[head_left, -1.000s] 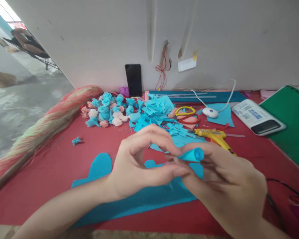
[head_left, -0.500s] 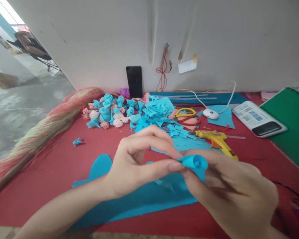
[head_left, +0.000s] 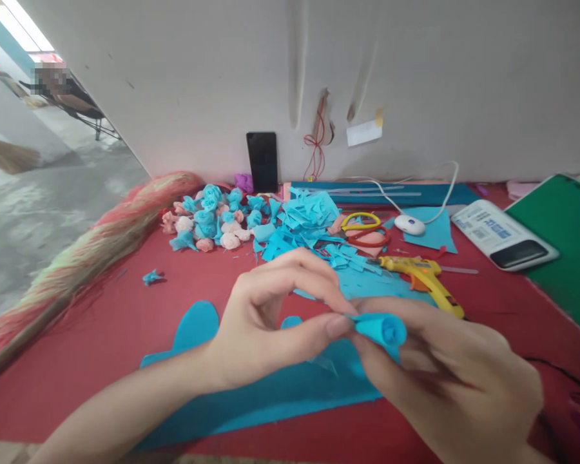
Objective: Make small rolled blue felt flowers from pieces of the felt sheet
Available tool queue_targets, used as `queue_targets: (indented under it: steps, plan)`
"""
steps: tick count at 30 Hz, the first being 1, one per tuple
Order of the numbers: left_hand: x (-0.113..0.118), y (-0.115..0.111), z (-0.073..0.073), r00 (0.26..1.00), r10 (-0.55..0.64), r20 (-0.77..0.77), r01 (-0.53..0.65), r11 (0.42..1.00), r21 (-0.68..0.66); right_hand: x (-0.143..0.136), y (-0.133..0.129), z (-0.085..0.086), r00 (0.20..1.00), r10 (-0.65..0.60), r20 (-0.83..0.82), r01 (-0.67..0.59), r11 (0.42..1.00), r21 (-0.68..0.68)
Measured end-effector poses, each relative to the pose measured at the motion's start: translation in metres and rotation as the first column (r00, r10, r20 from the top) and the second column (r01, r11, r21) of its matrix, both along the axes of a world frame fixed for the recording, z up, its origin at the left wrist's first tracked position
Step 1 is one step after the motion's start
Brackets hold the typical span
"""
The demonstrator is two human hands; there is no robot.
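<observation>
A rolled blue paper flower (head_left: 384, 330), its spiral end facing right, is held between both hands above the table. My left hand (head_left: 280, 316) pinches its narrow left end between thumb and fingertips. My right hand (head_left: 459, 374) grips it from behind and below, the thumb meeting the left fingertips; part of the right fingers is hidden. Under the hands lies a large sheet of blue paper (head_left: 251, 412) with rounded lobes, and a small clear strip rests on it. Finished blue and pink paper flowers (head_left: 205, 222) are heaped at the back left.
Blue paper scraps (head_left: 304, 219), scissors (head_left: 362, 222) and a yellow glue gun (head_left: 430, 277) lie behind the hands. A black phone (head_left: 263, 162) leans on the wall. To the right are a white device (head_left: 505, 235) and a green board (head_left: 560, 238); a straw broom (head_left: 91, 238) borders the left.
The rolled flower has tilted slightly, its spiral end dropping a little and turning toward the right. Both hands keep their pinch on it. The view has shifted slightly.
</observation>
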State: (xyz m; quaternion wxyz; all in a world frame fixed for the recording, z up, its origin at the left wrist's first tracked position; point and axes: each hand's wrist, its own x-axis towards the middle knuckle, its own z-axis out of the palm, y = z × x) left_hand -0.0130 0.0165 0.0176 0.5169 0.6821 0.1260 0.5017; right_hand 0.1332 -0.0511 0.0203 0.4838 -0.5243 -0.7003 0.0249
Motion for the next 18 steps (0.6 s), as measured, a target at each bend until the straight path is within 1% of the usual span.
queue_targets:
  steps: [3,6,8,12,14,18]
  plan:
    - [0.000,-0.001,0.000,1.000,0.011,-0.009,-0.011,1.000,0.000,0.000,0.000,0.001,1.000,0.000,0.007,0.000,1.000,-0.019]
    - [0.001,-0.001,0.000,0.999,0.048,-0.021,-0.048,0.999,0.007,0.000,0.003,0.000,1.000,0.026,-0.017,-0.026,0.999,-0.021]
    - [0.003,-0.001,0.000,0.996,0.082,-0.034,-0.081,0.996,0.037,0.000,0.005,-0.001,0.999,0.034,-0.039,-0.035,0.999,-0.021]
    - [0.002,-0.001,-0.001,0.991,0.130,-0.028,-0.126,0.984,0.126,0.001,0.007,-0.004,1.000,0.017,-0.024,-0.017,1.000,-0.016]
    - [0.001,-0.001,-0.002,0.989,0.146,-0.037,-0.137,0.975,0.177,0.000,0.007,-0.004,0.999,0.018,-0.042,-0.019,1.000,-0.015]
    - [-0.001,0.001,-0.001,0.978,0.199,-0.059,-0.171,0.933,0.317,-0.002,0.010,0.000,0.992,0.082,-0.093,-0.083,0.997,-0.004]
